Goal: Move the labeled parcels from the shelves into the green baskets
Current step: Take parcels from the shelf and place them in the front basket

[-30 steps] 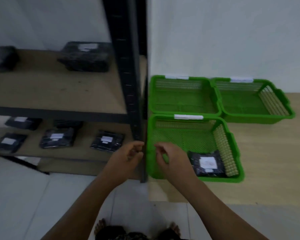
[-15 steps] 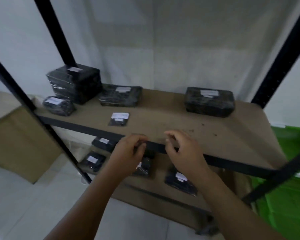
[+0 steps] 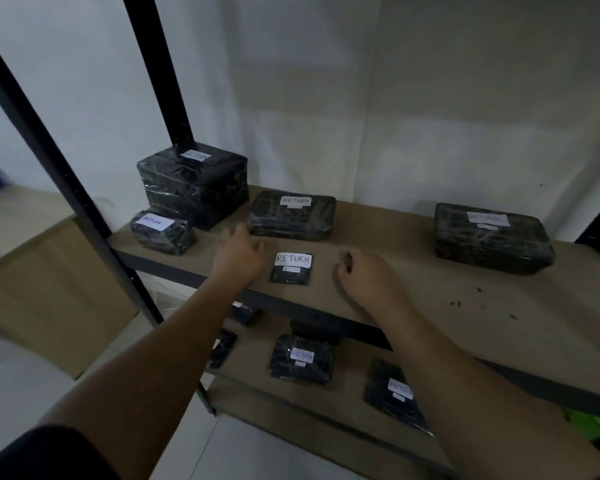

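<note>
both hands (image 3: 238,256) (image 3: 364,277) empty, fingers loosely curled, flanking the flat parcel (image 3: 290,269); thin packet could slip off the shelf (image 3: 413,292) edge

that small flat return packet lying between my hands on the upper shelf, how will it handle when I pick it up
The small flat packet looks thin, so probably light and somewhat floppy. Its black wrap seems glossy, so perhaps slippery. It lies flush on the shelf, so lifting an edge first may help.

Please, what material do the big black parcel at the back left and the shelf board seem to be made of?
Big black parcel: apparently glossy black plastic film, since it shows wrinkles and highlights; its white label looks like paper. Shelf board: matte brown, probably fibreboard or particle board, unvarnished; dark metal edge.
</note>
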